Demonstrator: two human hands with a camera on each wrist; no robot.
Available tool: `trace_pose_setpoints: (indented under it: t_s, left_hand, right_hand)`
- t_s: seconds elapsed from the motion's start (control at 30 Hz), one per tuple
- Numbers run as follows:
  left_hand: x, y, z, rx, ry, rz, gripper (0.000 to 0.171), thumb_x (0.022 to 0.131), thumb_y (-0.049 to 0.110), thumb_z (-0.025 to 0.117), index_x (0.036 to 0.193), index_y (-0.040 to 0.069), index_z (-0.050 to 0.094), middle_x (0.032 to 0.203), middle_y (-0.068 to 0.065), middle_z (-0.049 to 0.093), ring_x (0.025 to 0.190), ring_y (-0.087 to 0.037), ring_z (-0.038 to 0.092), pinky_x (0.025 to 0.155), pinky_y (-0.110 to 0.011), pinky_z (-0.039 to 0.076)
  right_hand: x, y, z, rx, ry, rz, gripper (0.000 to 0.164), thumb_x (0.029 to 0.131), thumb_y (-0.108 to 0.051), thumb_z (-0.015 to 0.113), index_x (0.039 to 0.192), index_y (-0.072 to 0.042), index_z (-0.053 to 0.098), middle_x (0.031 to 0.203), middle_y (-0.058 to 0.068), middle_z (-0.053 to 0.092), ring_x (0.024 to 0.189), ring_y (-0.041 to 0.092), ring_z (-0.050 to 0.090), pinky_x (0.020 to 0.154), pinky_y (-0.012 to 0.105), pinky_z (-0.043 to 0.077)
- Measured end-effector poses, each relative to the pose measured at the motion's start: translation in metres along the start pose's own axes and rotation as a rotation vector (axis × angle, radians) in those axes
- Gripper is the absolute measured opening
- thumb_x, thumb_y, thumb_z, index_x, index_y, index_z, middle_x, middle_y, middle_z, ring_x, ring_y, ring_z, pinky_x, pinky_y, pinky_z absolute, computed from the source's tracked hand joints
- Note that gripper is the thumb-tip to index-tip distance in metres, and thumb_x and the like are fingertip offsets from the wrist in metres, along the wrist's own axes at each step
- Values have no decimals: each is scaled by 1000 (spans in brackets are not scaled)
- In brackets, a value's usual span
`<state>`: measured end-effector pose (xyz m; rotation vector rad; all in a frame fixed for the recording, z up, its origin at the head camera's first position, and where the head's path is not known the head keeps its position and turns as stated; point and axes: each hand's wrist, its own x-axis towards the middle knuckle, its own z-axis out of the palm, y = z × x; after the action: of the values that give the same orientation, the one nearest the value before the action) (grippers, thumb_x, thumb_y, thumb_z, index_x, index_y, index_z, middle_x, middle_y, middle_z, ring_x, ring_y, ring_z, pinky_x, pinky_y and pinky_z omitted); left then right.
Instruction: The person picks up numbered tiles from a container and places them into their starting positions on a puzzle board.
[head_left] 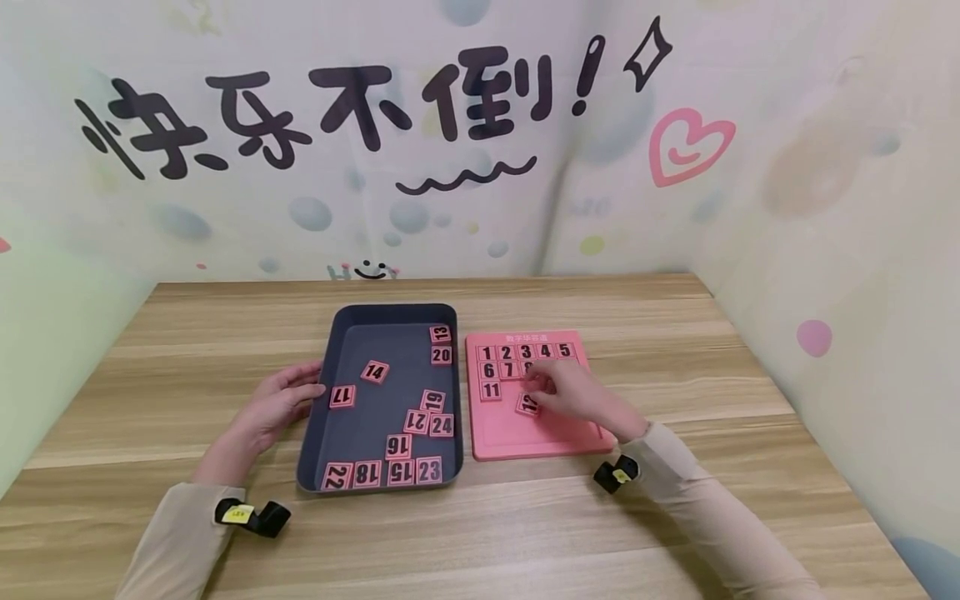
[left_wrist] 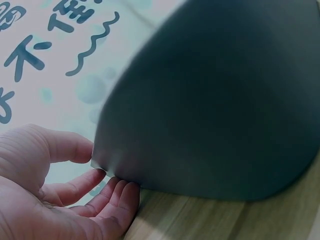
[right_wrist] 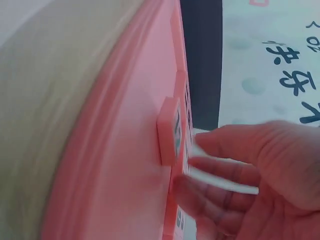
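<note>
The left hand (head_left: 281, 404) is at the left rim of a dark grey tray (head_left: 390, 333); its thumb and fingertips pinch the tray's edge in the left wrist view. The right hand (head_left: 570, 390) is over a pink number puzzle board (head_left: 498, 433). Its fingers are loosely bent beside a pink tile marked 12 (head_left: 527, 405), which lies askew on the board. In the right wrist view this tile (right_wrist: 170, 131) stands out from the board, with the fingertips close by and not closed round it. Tiles 1 to 7 and tile 11 (head_left: 491, 390) sit in rows; the hand partly covers tile 8.
Inside the tray lie several loose number tiles, among them 14 (head_left: 375, 372), 17 (head_left: 342, 396) and 23 (head_left: 429, 470). Tray and board stand side by side on a wooden table (head_left: 510, 533). A printed cloth (head_left: 480, 225) hangs behind the table.
</note>
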<state>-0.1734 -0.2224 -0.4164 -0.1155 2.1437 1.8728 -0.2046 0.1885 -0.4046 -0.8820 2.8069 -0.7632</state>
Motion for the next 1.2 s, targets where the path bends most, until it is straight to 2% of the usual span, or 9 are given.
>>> trace_pose_setpoints:
  t_s: [0.13, 0.27, 0.43, 0.57, 0.8, 1.2]
  left_hand:
    - [0, 0, 0, 0, 1, -3, 60, 94, 9, 52, 144, -8, 23, 139, -23, 37, 95, 2, 53, 81, -20, 45]
    - [1, 0, 0, 1, 2, -6, 60, 94, 10, 51, 144, -7, 23, 139, -23, 37, 95, 1, 52, 81, -20, 45]
    - [2, -1, -1, -8, 1, 1, 59, 94, 9, 52, 143, -8, 24, 128, -12, 48, 94, 1, 53, 81, -20, 45]
    - [1, -1, -1, -13, 2, 4, 59, 94, 9, 52, 143, -8, 24, 122, -4, 52, 93, 1, 53, 80, -21, 45]
    - [1, -1, -1, 0, 7, -1, 59, 94, 10, 52, 144, -7, 25, 130, -14, 47, 92, 2, 53, 80, -21, 45]
    - [1, -1, 0, 10, 2, 1, 59, 95, 10, 51, 144, -7, 23, 141, -26, 34, 94, 2, 52, 81, -20, 45]
  right_hand:
    - [-1, 1, -4, -14, -69, -110, 35, 70, 11, 65, 103, -2, 68, 86, 4, 61, 79, 17, 54, 69, 24, 47]
    - [0, 2, -2, -54, -73, -147, 37, 67, 12, 67, 100, -4, 69, 83, 2, 58, 78, 17, 51, 68, 23, 44]
    - [3, -1, 1, -51, -56, -74, 27, 70, 3, 75, 96, 0, 69, 82, 3, 60, 74, 15, 54, 65, 21, 46]
    - [7, -3, 5, -5, -41, -23, 26, 71, 3, 75, 96, 5, 67, 81, 6, 61, 73, 14, 56, 65, 21, 48]
    - [11, -8, 11, 57, -4, 12, 27, 71, 12, 70, 96, 5, 62, 81, 7, 61, 75, 16, 58, 68, 23, 50]
    - [17, -9, 13, 69, 1, 66, 24, 73, 8, 72, 93, 2, 59, 78, 6, 60, 71, 16, 58, 64, 22, 50]
